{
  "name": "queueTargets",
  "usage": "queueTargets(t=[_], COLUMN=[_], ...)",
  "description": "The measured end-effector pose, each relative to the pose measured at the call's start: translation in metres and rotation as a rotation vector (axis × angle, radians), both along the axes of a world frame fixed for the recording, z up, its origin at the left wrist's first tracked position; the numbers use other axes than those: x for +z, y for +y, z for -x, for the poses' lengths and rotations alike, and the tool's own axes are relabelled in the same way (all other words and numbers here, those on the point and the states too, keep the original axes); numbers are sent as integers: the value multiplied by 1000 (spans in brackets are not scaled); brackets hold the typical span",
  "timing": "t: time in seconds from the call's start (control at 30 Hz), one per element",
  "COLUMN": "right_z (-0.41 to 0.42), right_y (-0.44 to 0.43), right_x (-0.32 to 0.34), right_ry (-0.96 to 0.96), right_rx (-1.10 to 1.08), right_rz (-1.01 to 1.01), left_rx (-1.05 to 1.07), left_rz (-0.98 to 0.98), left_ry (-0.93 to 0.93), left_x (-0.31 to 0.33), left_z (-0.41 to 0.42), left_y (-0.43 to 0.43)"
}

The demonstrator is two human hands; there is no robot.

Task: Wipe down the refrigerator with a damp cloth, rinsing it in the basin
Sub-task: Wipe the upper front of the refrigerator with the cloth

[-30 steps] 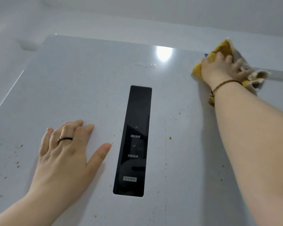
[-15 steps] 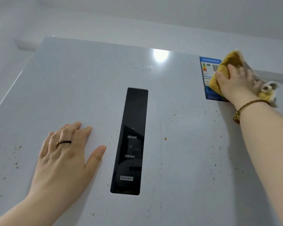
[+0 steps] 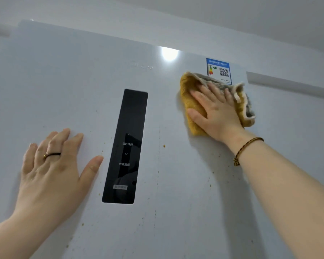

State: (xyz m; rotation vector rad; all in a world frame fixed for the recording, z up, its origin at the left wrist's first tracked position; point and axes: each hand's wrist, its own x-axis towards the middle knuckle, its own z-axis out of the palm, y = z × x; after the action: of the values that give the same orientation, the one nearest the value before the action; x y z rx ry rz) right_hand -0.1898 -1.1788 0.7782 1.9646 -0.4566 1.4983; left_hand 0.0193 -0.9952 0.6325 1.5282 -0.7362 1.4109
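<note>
The right hand lies flat on a yellow and grey cloth, fingers straight and spread, pressing it against the pale front of the refrigerator. The cloth sits high on the door, to the right of the tall black control panel and just below a blue-edged label with a coloured scale and a square code; its top edge overlaps the label's lower part. Bunched folds of the cloth stick out past the little-finger side of the hand. A thin braided bracelet circles the right wrist. The left hand rests open on the door to the left of the panel, palm down, fingers together and thumb spread toward the panel without touching it; 1 dark ring is on a finger. Small brown specks dot the door between the panel and the right arm, and more show lower down and at the far left edge. A round glare shines near the door's top edge.
</note>
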Motion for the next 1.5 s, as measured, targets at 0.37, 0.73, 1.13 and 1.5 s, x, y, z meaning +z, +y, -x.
queueTargets(t=[0.37, 0.73, 1.13, 1.5], right_z=[8, -5, -52, -82], right_y=[-14, 0, 25, 57], right_x=[-50, -37, -100, -130], right_ry=[-187, -269, 213, -17], right_rx=[-10, -20, 82, 144], right_rz=[-78, -247, 512, 270], left_rx=[-50, 13, 55, 37], left_rz=[-27, -121, -109, -136], left_ry=[-12, -50, -136, -186], left_x=[-2, -3, 0, -5], left_z=[-11, -4, 3, -6], left_y=[2, 15, 24, 33])
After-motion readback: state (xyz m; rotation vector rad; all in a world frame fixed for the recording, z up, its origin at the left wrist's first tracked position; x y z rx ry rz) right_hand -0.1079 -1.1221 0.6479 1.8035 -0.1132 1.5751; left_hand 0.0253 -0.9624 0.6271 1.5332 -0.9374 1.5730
